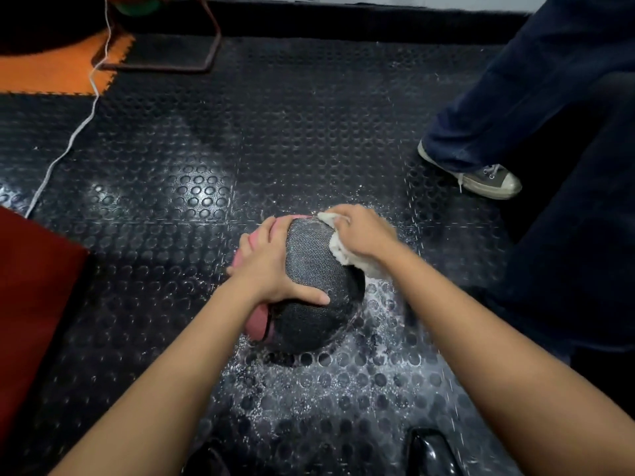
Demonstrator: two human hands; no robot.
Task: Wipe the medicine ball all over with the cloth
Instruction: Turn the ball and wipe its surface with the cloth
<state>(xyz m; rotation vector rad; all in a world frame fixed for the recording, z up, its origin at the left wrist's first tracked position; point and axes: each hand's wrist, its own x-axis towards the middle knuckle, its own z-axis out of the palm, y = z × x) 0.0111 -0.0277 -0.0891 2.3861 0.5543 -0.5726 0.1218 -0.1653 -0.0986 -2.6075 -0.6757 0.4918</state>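
1. Black studded rubber floor [192,159] carries the medicine ball [309,286], with bare flooring all around it.
2. Left hand [268,266] lies spread over the ball's left side, thumb on the black panel.
3. Right hand [360,231] clutches the white cloth [338,247] against the ball's upper right.
4. Another person's shoe [488,180] stands well apart, far right.
5. White cable [68,142] crosses far left.

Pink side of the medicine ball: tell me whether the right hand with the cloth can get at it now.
Probably not yet. The left hand covers much of the pink side, and the right hand holds the cloth across the medicine ball.
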